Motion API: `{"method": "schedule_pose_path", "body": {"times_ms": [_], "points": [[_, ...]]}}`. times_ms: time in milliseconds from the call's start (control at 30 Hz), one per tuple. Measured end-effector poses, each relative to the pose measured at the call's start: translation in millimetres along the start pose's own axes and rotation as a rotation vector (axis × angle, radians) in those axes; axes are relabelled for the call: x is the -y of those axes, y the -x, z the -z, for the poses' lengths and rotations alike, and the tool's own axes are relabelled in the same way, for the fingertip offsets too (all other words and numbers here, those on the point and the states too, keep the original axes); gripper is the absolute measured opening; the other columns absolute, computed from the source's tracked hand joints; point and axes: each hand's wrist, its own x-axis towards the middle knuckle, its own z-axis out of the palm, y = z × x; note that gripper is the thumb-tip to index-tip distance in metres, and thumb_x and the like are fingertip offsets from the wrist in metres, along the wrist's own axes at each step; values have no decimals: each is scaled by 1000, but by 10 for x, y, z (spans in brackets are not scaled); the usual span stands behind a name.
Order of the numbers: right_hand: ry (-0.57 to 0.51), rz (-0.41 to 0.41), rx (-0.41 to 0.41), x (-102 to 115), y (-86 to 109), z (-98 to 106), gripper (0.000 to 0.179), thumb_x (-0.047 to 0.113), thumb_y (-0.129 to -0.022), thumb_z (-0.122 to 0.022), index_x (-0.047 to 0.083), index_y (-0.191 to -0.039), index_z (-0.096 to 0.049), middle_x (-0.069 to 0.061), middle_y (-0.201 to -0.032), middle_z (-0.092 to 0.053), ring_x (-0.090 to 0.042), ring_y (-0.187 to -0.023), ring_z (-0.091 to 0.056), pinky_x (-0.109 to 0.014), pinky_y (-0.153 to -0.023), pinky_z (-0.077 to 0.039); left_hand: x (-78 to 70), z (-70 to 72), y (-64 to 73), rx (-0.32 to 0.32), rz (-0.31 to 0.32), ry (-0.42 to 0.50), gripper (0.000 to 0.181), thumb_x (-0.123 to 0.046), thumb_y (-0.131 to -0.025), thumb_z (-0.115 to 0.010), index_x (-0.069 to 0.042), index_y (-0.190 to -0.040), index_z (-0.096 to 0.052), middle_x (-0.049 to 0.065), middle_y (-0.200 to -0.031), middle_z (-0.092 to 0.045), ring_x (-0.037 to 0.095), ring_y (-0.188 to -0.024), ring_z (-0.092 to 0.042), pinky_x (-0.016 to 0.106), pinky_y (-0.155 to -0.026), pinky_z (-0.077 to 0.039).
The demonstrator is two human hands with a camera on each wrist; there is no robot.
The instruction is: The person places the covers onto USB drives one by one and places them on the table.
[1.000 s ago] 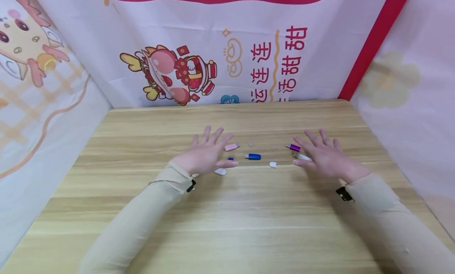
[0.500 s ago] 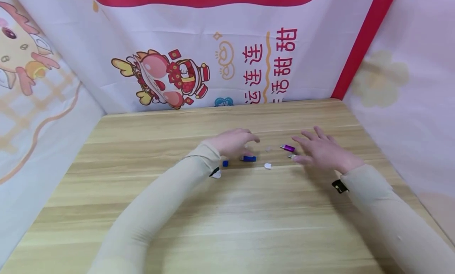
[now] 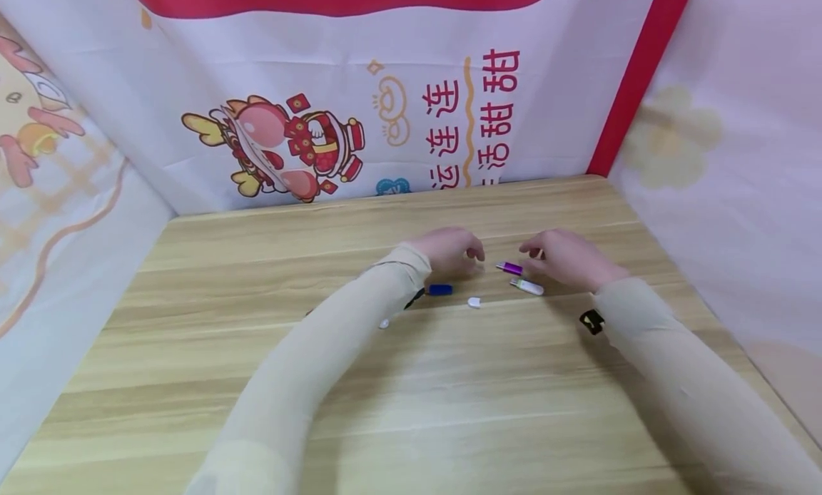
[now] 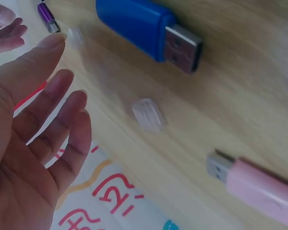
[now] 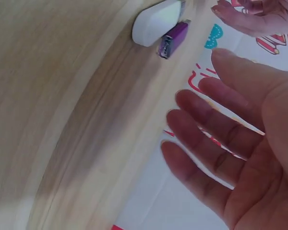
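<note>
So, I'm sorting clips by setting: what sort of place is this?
Perhaps a small booth set up for tabletop work: a wood-grain table has printed hangings on three sides, and a blue USB stick and a purple USB stick lie on it.

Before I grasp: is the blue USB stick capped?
Uncapped: the blue USB stick shows its bare metal plug in the left wrist view.

The person's left grip point(image 3: 451, 249), fingers bent, is over the wood-grain desk point(image 3: 449, 424), beyond a blue USB stick point(image 3: 441, 289). The right grip point(image 3: 566, 257), fingers also bent, is just beside a purple stick point(image 3: 512, 268); contact is unclear. A white stick point(image 3: 529, 287) and white cap point(image 3: 474, 302) lie nearer. Behind hangs a white cloth point(image 3: 552, 124) with 2 columns of red characters point(image 3: 440, 99).
</note>
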Motion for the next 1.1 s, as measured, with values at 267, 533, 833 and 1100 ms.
{"method": "schedule_pose_path", "body": {"times_ms": [267, 533, 833, 1100], "points": [[-13, -42, 38, 22, -172, -68, 23, 19, -91, -73, 5, -109, -75, -8, -101, -72, -24, -93, -65, -47, -87, -52, -31, -45, -147, 42, 31, 56, 21, -14, -90, -74, -16, -111, -72, -3, -100, -64, 13, -93, -58, 29, -86, -47], [-2, 3, 63, 32, -288, -161, 12, 19, -86, -79, 10, -93, -77, 1, -79, -67, -16, -72, -59, -36, -70, -50, -66, -47, -174, 95, 61, 110, 16, -11, -88, -76, -14, -102, -70, -4, -94, -66, 12, -89, -60, 26, -83, -48], [-9, -29, 82, 6, -310, -190, 9, 21, -88, -77, 12, -88, -75, 2, -75, -65, -16, -68, -57, -34, -68, -50, -34, -107, -257, 72, 8, 52, 13, -25, -89, -76, -14, -92, -69, -4, -88, -66, 12, -83, -60, 23, -79, -48], [41, -7, 67, 6, -321, -181, 12, 18, -85, -75, 11, -76, -71, 1, -66, -61, -16, -61, -55, -31, -59, -47, -51, -62, -223, 27, -14, 82, 11, -27, -91, -74, -18, -88, -69, -5, -82, -66, 10, -76, -62, 22, -72, -50]]}}
